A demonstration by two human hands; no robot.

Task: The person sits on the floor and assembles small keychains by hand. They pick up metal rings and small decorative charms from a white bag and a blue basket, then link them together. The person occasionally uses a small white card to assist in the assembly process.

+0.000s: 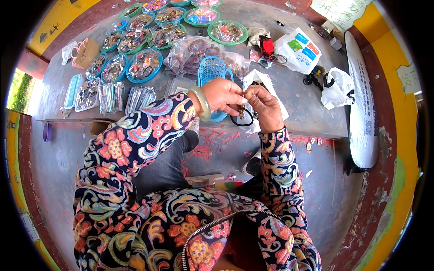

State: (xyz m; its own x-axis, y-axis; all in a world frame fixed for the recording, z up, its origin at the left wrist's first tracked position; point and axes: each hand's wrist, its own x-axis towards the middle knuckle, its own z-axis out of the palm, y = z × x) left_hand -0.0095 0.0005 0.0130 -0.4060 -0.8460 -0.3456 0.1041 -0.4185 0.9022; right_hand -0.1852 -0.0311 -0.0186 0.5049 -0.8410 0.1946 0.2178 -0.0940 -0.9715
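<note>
In front of me my left hand (220,95) and my right hand (266,109) meet, each closed in a pinch with the fingertips touching. Beneath the fingers hangs a black elastic hair tie (247,123) with a small gold-brown ornament (242,111). The exact spot where the fingers grip it is partly hidden. A blue plastic basket (211,67) stands just beyond my left hand. White plastic sheeting (281,107) with dark items on it lies behind and under my right hand. A pale bangle (204,104) circles my left wrist.
Round trays of small packaged items, such as the blue tray (144,80), crowd the far left of the grey platform (312,118). Clear bags (190,54) lie mid-platform. White bags (297,52) sit at right, beside a long white wrapped board (361,104). Red scraps (205,147) litter the floor.
</note>
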